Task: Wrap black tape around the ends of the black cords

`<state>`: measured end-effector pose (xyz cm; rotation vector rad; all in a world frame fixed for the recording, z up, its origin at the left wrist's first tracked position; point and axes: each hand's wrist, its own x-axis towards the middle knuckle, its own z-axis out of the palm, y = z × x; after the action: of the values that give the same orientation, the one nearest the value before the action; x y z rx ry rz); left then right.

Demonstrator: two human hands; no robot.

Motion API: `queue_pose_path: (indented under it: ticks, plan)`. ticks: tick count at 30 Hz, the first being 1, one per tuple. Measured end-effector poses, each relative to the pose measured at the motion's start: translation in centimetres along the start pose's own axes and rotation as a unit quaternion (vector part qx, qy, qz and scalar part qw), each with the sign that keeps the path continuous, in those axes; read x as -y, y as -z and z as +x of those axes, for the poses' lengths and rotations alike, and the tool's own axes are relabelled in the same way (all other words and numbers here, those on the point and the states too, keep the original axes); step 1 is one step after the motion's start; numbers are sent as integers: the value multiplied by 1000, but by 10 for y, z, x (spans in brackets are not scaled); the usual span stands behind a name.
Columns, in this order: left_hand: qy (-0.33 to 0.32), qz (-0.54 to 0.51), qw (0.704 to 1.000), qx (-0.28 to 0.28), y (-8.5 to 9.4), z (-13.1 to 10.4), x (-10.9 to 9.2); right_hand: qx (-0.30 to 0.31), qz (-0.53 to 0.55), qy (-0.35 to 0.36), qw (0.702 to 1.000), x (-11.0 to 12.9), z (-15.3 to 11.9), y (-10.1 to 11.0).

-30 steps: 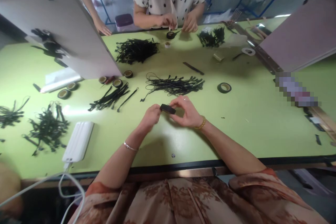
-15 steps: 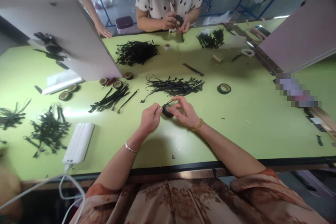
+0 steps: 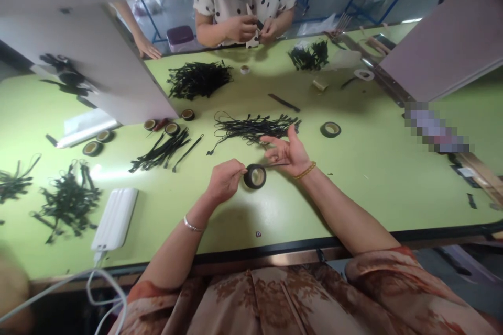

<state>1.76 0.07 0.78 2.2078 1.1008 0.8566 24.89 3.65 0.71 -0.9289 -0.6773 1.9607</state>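
In the middle of the green table, my left hand (image 3: 226, 180) is closed in a pinch at the edge of a roll of black tape (image 3: 248, 183). The roll hangs tilted, with its pale core facing me. A thin dark strand (image 3: 275, 164) stretches from the roll to the palm of my right hand (image 3: 291, 154); I cannot tell if it is cable or tape. That hand is turned palm up, thumb raised and fingers apart. Just beyond it lies a bundle of thin black cables (image 3: 255, 126). Another black tape roll (image 3: 330, 129) rests to the right.
A white power bank (image 3: 115, 220) with a white cord lies at left, near piles of black cables (image 3: 68, 196). More tape rolls (image 3: 172, 129) stand beside the white partition (image 3: 129, 63). Opposite, a co-worker's hands (image 3: 255, 29) handle something dark. A dark flat strip (image 3: 283, 102) lies beyond the cables.
My right hand has drawn back from the roll, turned palm up and spread its fingers. The tape roll has tipped so its core shows more. My left hand still pinches there.
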Motion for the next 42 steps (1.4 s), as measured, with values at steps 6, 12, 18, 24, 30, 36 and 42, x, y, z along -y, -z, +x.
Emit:
queue_pose_path:
  ticks: [6, 12, 18, 24, 30, 36, 42]
  plan:
    - [-63, 87, 994, 18, -6, -2, 1, 83, -205, -32, 975, 5, -8, -1]
    - [-76, 126, 989, 6, -4, -3, 2, 99, -308, 49, 945, -3, -12, -15]
    - [-110, 191, 975, 20, 0, -3, -2, 70, -320, 73, 942, -11, -12, -25]
    - [-193, 273, 942, 25, -11, -5, -1, -12, -309, 43, 950, -29, -11, -35]
    - [-142, 300, 943, 9, -24, -8, -2, -117, -161, 129, 971, -40, -9, -43]
    - [45, 205, 972, 102, -24, -6, -12, -120, -77, 173, 974, -34, -9, -40]
    - [212, -52, 974, 65, -27, -1, -4, -49, -155, 252, 954, -29, -19, -40]
